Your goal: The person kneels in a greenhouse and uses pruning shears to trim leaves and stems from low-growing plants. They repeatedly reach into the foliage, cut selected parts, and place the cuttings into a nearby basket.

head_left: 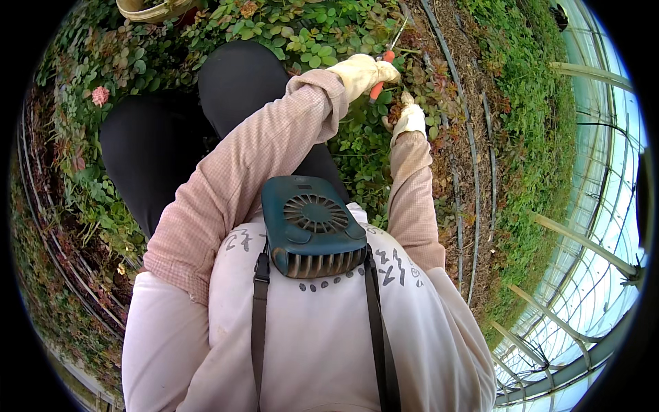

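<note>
My left hand (pixel 360 74), in a pale work glove, grips pruning snips (pixel 388 56) by their orange-red handles. The slim metal blades point up and away among the leaves, and I cannot tell whether they are apart. Just below and to the right, my gloved right hand (pixel 410 119) reaches low into the rose plants (pixel 355 149). Dark reddish leaves (pixel 396 110) show between its thumb and fingers; whether it grips them or only touches them is unclear. A gap separates the snips from the right hand.
A pale round basket (pixel 149 11) stands among foliage at the top left, and a pink rose (pixel 100 96) blooms below it. Grey irrigation hoses (pixel 466 118) run along the mulched soil. Greenhouse framing (pixel 587 244) lines the right. A portable fan (pixel 314 221) hangs over my chest.
</note>
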Motion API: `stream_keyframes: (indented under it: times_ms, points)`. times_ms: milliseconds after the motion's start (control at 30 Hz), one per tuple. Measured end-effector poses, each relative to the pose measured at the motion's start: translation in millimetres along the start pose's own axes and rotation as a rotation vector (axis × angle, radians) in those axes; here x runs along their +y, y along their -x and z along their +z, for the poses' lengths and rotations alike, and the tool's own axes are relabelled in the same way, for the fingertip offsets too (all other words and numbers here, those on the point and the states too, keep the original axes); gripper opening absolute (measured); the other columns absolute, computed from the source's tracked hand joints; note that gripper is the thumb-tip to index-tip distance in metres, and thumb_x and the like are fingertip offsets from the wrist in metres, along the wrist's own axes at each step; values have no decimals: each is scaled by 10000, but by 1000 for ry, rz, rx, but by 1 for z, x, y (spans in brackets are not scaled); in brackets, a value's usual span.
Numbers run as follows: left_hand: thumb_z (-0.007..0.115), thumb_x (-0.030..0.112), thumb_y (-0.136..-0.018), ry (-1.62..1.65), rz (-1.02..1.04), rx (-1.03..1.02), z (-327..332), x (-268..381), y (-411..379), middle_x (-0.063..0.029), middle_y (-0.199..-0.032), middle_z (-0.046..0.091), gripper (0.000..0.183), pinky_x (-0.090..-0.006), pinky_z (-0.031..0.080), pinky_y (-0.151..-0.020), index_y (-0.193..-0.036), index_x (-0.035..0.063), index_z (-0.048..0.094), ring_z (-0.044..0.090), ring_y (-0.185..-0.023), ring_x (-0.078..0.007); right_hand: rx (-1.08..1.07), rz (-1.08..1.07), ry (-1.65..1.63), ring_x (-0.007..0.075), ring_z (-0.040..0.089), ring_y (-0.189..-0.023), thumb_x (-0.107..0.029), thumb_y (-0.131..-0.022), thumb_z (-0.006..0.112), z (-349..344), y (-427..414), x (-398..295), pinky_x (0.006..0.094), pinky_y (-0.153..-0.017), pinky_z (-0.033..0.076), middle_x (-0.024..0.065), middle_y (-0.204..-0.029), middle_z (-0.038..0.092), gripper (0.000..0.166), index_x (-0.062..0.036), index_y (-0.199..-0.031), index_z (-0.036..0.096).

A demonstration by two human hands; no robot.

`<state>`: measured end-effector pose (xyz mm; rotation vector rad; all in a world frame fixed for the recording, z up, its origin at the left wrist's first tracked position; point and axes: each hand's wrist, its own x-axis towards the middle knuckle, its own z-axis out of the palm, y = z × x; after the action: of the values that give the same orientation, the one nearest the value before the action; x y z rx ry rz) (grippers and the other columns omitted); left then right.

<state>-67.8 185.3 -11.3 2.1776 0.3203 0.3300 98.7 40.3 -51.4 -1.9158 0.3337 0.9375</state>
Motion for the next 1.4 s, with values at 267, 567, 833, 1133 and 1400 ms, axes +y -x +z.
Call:
stream_keyframes:
  times_ms: [267,567,833,1133,1400]
  points:
    - [528,43,-936,249,-25,-49,0,-13,-11,-130,-962,627,138,-350,452,-800,-1043,102,592,610,-859,-296,68,64,138,263,592,-872,-433,-947,703,-9,11,-16,483,-703,581,55,-1030,607,358,-140,-1132,613]
    - [481,65,-957,325,37,77,23,-40,-40,-76,-836,583,147,-354,441,-707,-994,127,609,574,-749,-253,223,22,307,196,438,-535,-363,-980,670,13,33,-36,449,-581,615,34,-670,425,277,-100,-1061,643]
    - [559,511,-924,381,-521,-110,-41,2,3,-133,-676,623,471,-406,470,-713,-864,53,652,590,-668,-291,-447,11,320,220,576,-634,-348,-1059,484,41,71,8,437,-584,556,49,-849,614,266,-121,-1081,620]
    - [580,211,-892,-35,-281,-369,-28,1,-8,-23,-751,438,125,-328,328,-846,-835,111,531,448,-792,-180,-212,-452,289,217,712,-844,-319,-1025,592,-205,98,-180,369,-700,591,106,-1081,722,375,-52,-1286,624]
    - [479,147,-916,-373,-29,-389,1,-34,-31,-23,-871,374,77,-301,372,-734,-960,129,418,419,-760,-187,-369,-303,1050,195,678,-847,-260,-1007,635,-118,-61,-241,395,-737,590,17,-1039,703,267,-85,-1204,676]
